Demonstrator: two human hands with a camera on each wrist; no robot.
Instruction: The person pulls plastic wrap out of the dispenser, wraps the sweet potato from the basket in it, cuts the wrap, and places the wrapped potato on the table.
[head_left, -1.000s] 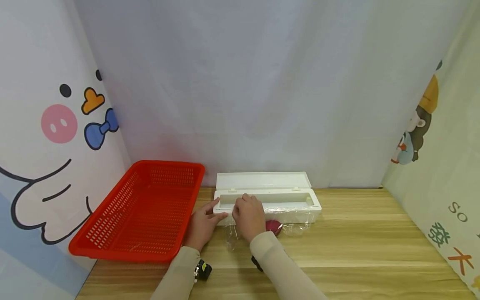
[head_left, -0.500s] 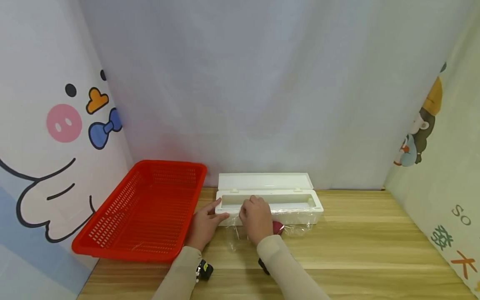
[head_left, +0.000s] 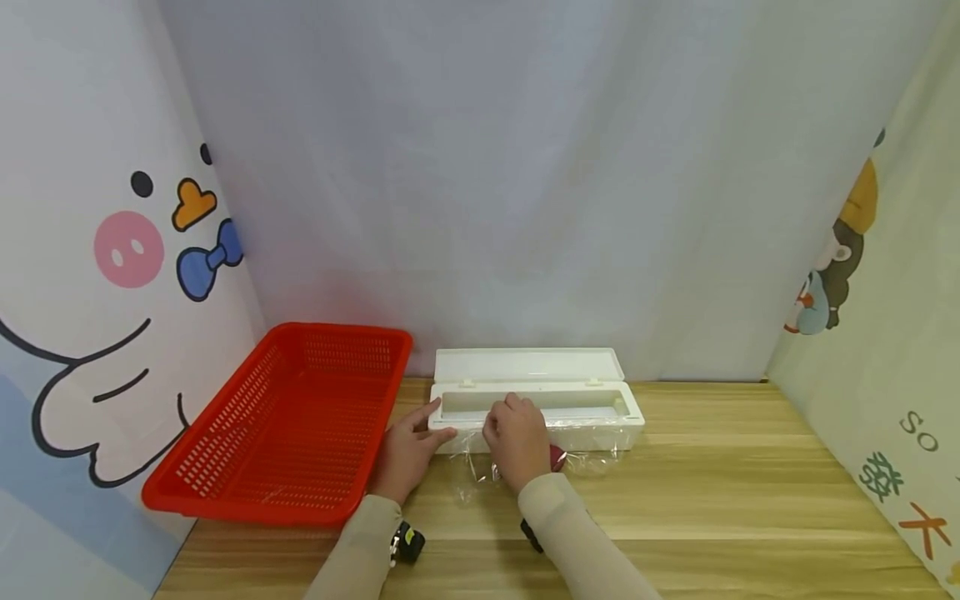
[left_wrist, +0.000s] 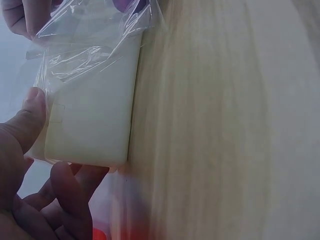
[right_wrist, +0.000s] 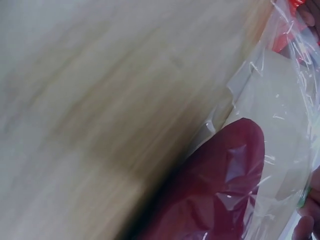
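Left cloth (head_left: 97, 125): printed with a pale cartoon creature, orange beak and blue bow, it hangs well to the left of the white box (head_left: 525, 387)
Red basket (head_left: 247, 510): slatted, it rests left of the white box on the counter (head_left: 712, 475)
Left hand (head_left: 407, 458): clamped on the left end of the white box, thumb at the front rim and fingers against the end, just where it is a second ago
White box: its lid (head_left: 528, 365) stands raised along the back, the long slot uncovered
Back curtain (head_left: 480, 183): plain and pale, it hangs behind the white box
Clear film (left_wrist: 95, 50): crumpled, it lies over the front rim of the white box and drapes down its face
Right hand (head_left: 517, 443): fingers bent in at the front rim of the white box; I cannot tell whether they pinch anything; it has shifted rightward along that rim, so the work at the film's edge seems to be advancing, probably unfinished
Dark red thing (right_wrist: 220, 185): round-ended, under film in front of the white box, now more covered by the right hand in the head view; contact with the box is unclear
Counter: wood-grained, it extends right of the white box
Right cloth (head_left: 900, 333): cream, with printed figures and lettering, well right of the white box
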